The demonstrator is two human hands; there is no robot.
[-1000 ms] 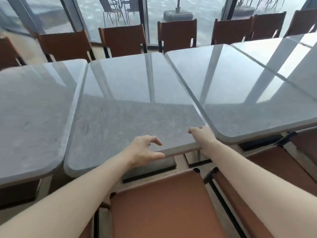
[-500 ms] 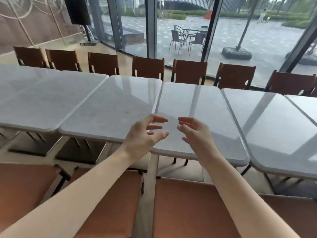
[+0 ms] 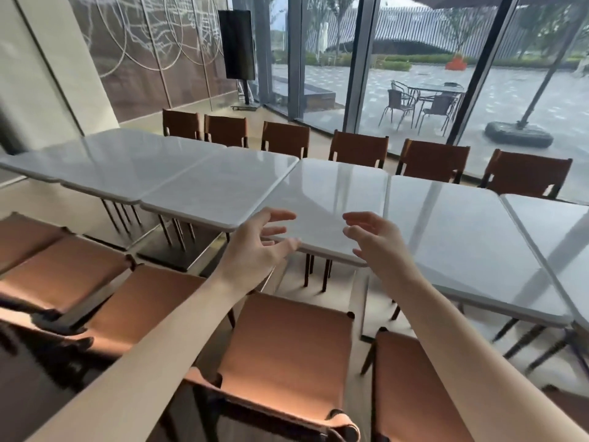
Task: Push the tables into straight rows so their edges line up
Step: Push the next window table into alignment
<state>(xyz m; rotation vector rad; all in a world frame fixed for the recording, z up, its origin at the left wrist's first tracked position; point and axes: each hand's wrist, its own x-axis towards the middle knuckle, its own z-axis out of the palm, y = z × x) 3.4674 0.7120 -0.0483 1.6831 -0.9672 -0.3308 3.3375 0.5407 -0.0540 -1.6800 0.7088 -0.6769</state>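
A row of several white marble-topped tables runs from far left to near right. The middle table (image 3: 331,199) lies straight ahead, with a neighbour on its left (image 3: 220,186) and one on its right (image 3: 459,231). My left hand (image 3: 258,250) hovers in the air before the middle table's near left corner, fingers spread and loosely bent, holding nothing. My right hand (image 3: 376,240) hovers before the same table's near edge, palm turned inward, also holding nothing. Neither hand touches a table.
Brown chairs stand between me and the tables, one directly below my arms (image 3: 287,346) and another at its right (image 3: 414,393). More brown chairs (image 3: 360,149) line the far side by the glass wall. A black screen on a stand (image 3: 237,44) stands at the back.
My hands let go of the table's near edge and rose into the air. I have stepped back and my view has lifted, so more of the row shows.
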